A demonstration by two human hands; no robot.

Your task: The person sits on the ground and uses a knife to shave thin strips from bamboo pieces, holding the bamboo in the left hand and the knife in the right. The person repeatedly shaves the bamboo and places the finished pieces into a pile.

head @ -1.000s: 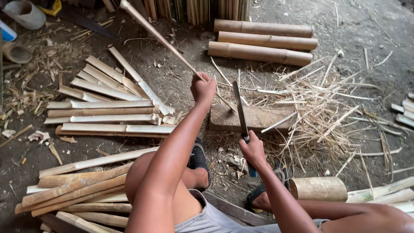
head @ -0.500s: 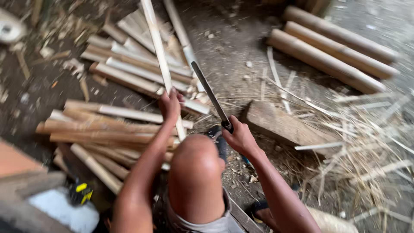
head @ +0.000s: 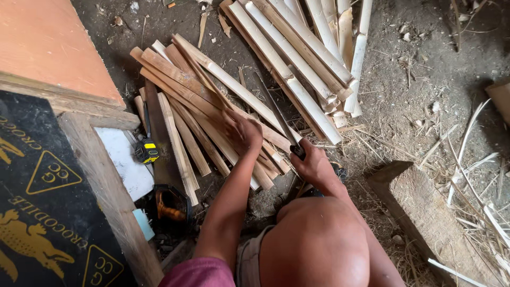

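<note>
Since the earlier frame, the left hand (head: 243,129) has been lowered from the raised strip onto the pile of split bamboo strips (head: 207,106) on the dirt floor (head: 425,64), its fingers curled around a strip in the pile. A long knife (head: 277,114) is held by the right hand (head: 313,165), fingers wrapped tight on the handle, blade lying over the strips. A saw (head: 178,154) and a yellow tape measure (head: 146,151) are seen left of the pile, a wood block (head: 419,202) to the right.

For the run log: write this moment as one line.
left hand: on split bamboo slats | right hand: grips long knife | tape measure, hand saw at left
</note>
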